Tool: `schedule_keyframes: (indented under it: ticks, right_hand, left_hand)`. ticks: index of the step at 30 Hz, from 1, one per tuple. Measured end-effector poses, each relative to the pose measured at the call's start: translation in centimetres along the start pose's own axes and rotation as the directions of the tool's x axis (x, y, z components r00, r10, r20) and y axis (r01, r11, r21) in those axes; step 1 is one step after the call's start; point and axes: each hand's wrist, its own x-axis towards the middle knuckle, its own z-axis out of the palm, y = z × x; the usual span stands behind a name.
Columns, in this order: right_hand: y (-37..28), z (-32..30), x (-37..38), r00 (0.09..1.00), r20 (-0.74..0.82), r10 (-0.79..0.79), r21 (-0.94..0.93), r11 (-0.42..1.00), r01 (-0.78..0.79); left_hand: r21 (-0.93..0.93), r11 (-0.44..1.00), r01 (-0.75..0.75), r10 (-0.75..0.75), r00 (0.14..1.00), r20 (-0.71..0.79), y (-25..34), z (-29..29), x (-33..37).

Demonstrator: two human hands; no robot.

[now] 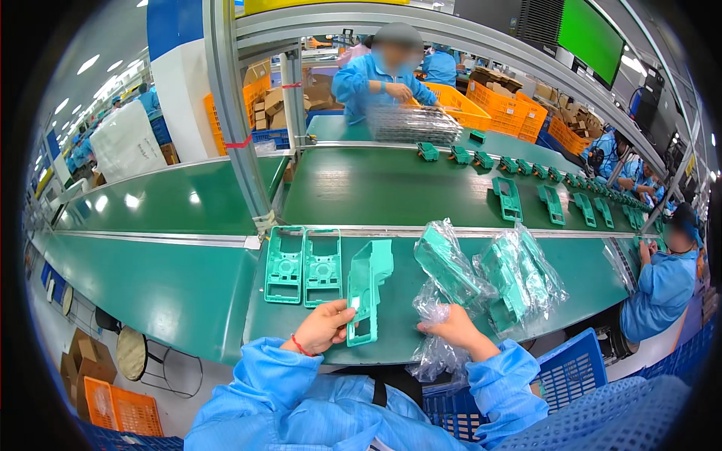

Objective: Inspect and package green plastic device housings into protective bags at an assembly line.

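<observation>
Green shell [369,279] is pinched by the left fingers [342,311] over the desk [282,322], right fingers [434,328] clutching crumpled plastic [430,302], as two bare shells [322,264] lie apparently done at left and bagged shells [517,279] seemingly await unwrapping at right.

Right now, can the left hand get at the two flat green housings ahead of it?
Likely yes, though the left hand is holding another green housing, which it would probably need to put down first. The two flat housings lie just beyond, unbagged, with nothing visible blocking the way.
</observation>
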Motion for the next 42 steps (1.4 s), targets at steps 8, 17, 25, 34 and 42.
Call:
schedule_keyframes:
  ticks: [8, 17, 25, 34, 42]
  right_hand:
    - [0.5, -0.2, 0.2, 0.999, 0.031, 0.044, 0.020, 0.999, -0.044]
    - [1.5, 0.0, 0.3, 0.999, 0.035, 0.007, 0.018, 1.000, -0.008]
    - [1.2, -0.6, -0.3, 1.000, 0.030, -0.008, 0.015, 1.000, 0.008]
    - [0.1, -0.9, 0.1, 0.995, 0.099, -0.014, -0.034, 0.999, 0.017]
    - [-0.3, -0.8, 0.7, 0.980, 0.199, 0.021, 0.010, 1.000, -0.024]
  left_hand:
    - [-0.065, 0.997, -0.039, 0.039, 0.999, 0.002, 0.3, 0.1, 0.1]
    - [0.922, -0.016, -0.386, 0.912, 0.372, 0.171, 1.0, 1.3, -0.6]
    - [0.912, -0.173, -0.373, 0.917, 0.277, 0.287, 1.0, 2.2, 0.2]
    - [0.814, 0.466, -0.347, 0.596, 0.803, 0.001, 13.9, 2.7, 13.1]
    - [0.922, 0.382, -0.065, 0.532, 0.831, -0.162, 12.1, -0.4, 35.0]
